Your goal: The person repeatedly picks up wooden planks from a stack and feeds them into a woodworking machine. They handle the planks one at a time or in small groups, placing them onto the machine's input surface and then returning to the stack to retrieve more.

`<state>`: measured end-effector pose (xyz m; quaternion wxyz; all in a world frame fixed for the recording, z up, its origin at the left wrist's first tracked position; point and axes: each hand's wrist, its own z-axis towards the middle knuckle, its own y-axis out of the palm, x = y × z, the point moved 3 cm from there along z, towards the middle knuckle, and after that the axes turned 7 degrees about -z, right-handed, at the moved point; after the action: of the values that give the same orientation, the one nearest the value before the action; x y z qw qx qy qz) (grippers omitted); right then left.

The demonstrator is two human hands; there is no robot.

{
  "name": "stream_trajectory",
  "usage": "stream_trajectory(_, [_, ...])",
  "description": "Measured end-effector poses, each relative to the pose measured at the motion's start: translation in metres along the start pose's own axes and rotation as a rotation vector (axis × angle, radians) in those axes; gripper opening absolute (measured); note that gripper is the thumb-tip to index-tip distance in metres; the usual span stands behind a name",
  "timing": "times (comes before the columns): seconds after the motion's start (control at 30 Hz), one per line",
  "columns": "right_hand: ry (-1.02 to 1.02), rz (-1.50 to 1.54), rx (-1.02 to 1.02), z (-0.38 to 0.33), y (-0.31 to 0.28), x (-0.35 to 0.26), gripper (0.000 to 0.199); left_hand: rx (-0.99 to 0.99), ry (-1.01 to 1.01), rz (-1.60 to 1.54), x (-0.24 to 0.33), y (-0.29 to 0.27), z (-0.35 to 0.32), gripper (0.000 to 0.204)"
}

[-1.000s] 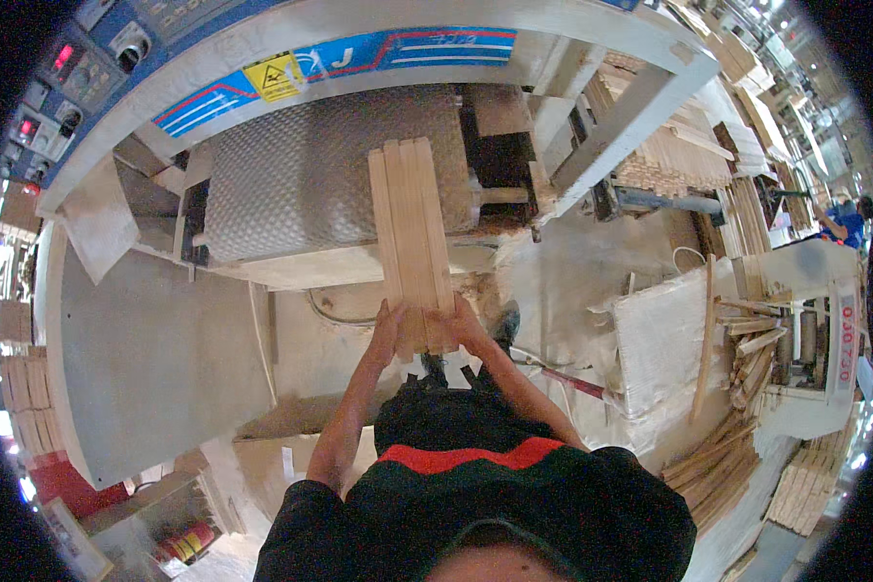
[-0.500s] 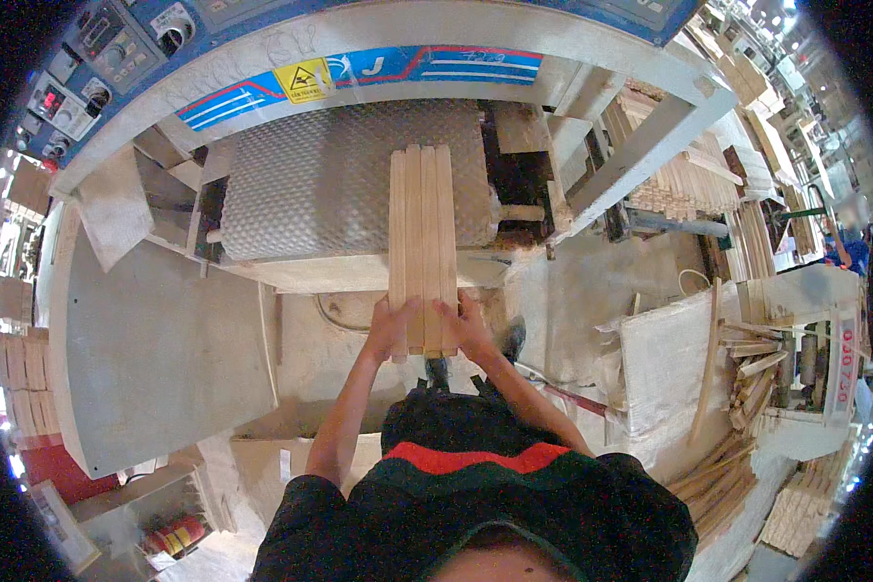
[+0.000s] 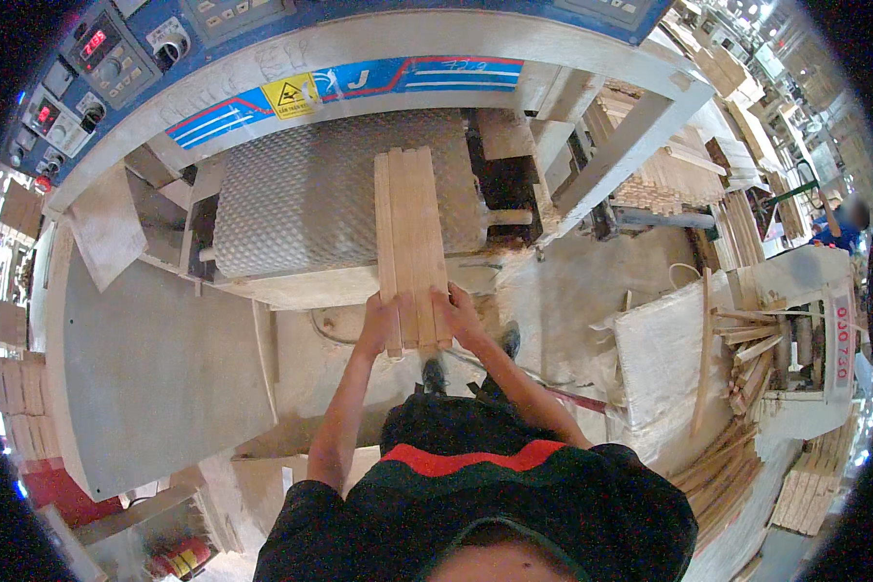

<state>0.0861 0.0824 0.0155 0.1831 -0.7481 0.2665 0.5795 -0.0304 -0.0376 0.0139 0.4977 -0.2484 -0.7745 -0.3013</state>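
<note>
Several narrow wooden strips [image 3: 412, 233] lie side by side, pointing away from me. Their far ends rest on the grey textured conveyor belt [image 3: 310, 194] of a machine, and their near ends stick out over its front edge. My left hand [image 3: 380, 325] is closed on the left side of the near ends. On the right side, my right hand [image 3: 458, 315] grips the same bundle, thumb on top. The strips' near ends are slightly uneven.
Above the belt runs the machine's frame with a yellow warning label [image 3: 291, 95] and a blue control panel [image 3: 97, 58]. A grey panel [image 3: 165, 359] stands at left. Stacked wood [image 3: 660, 179] and loose offcuts [image 3: 747, 359] lie at right. A distant person [image 3: 839, 228] is at far right.
The strips now lie closer together, with the middle ones pressed into a flatter row. Both hands still hold the near ends; the whole view has shifted slightly.
</note>
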Motion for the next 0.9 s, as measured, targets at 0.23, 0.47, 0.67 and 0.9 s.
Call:
stream_trajectory(0.23, [-0.031,-0.025,-0.056,0.02,-0.01,0.004,0.039,0.121,0.0,-0.107,-0.007,0.005,0.032,0.033])
stream_trajectory(0.47, [0.06,0.17,-0.096,0.031,-0.009,0.009,0.043,0.065,0.054,-0.112,0.004,0.004,0.047,0.037])
stream_trajectory(0.67, [0.044,0.139,-0.103,0.045,-0.003,0.001,0.043,0.097,-0.144,-0.181,0.003,-0.007,0.05,0.038])
stream_trajectory(0.9, [0.042,0.301,-0.177,0.049,-0.002,-0.008,0.043,-0.103,-0.064,-0.367,0.0,-0.013,0.042,0.038])
